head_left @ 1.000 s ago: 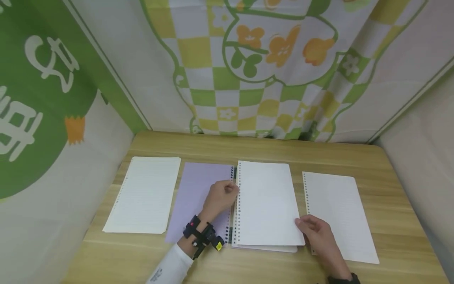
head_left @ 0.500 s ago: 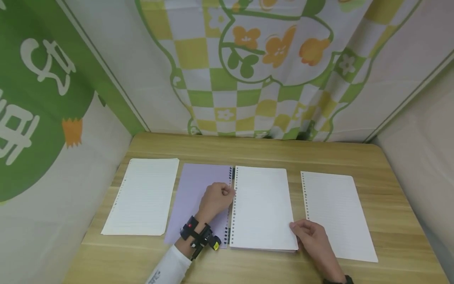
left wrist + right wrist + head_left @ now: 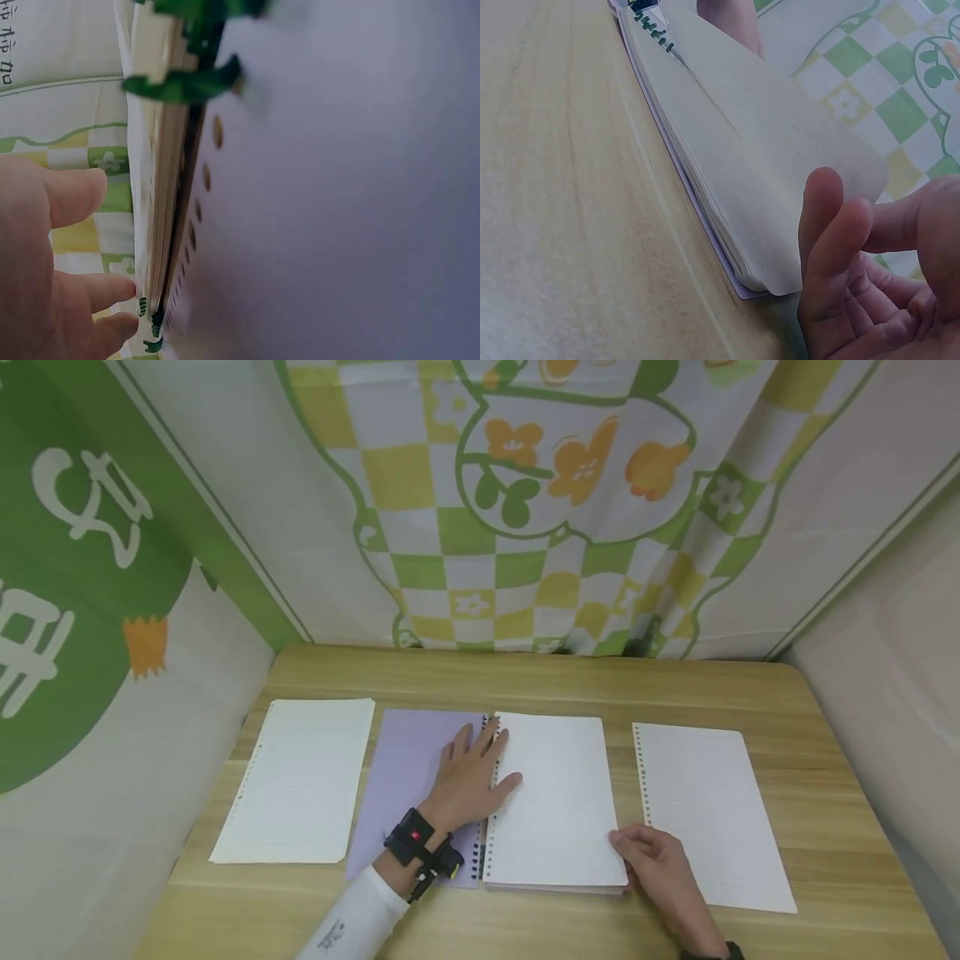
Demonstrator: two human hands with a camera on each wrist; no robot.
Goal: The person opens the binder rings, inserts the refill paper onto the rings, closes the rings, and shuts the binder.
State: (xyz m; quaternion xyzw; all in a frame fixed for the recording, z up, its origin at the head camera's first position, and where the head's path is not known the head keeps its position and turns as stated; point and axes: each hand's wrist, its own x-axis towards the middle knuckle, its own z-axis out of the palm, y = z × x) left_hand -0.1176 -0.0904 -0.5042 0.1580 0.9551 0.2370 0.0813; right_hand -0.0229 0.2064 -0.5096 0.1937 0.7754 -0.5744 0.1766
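A loose-leaf notebook lies spread, its purple cover [image 3: 405, 777] on the left and a stack of white punched pages [image 3: 558, 802] on the right. Across the spine, my left hand [image 3: 465, 785] spreads its fingers, with fingertips and thumb over the pages' punched edge. Green binder rings [image 3: 184, 86] show up close in the left wrist view. At the pages' lower right edge, my right hand [image 3: 663, 868] pinches the top sheet [image 3: 780, 150] between thumb and fingers. The right wrist view shows that sheet raised a little from those under it.
Lined loose sheets [image 3: 296, 785] lie at the left of the wooden table [image 3: 562, 681]. Another lined punched sheet [image 3: 712, 810] lies at the right, beside my right forearm. A patterned curtain [image 3: 472, 560] hangs behind the table's far edge.
The top sheet has shifted left and down, lining up with the stack. My left hand has gone from curled fingers to spread ones over the spine. My right hand keeps its pinch.
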